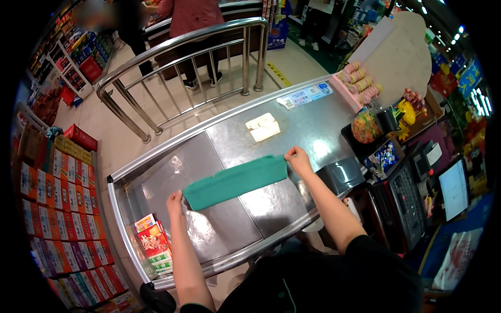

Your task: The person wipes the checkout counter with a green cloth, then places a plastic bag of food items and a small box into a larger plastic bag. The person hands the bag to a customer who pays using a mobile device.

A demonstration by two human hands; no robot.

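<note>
Stretching over the grey table, the folded green cloth spans both hands: the left hand and right hand each pinch an upper corner, fingers closed. A blue-white printed sticker lies beyond; red printed packets sit left.

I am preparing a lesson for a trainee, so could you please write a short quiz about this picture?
1. True or false: the left hand and the right hand each hold one end of the green cloth.
2. Choose: the stacked boxes on the counter are nearer to (A) the right hand, (B) the left hand.
3. What shiny metal structure stands beyond the counter's far edge?

Key: 1 true; 2 B; 3 a railing.
</note>
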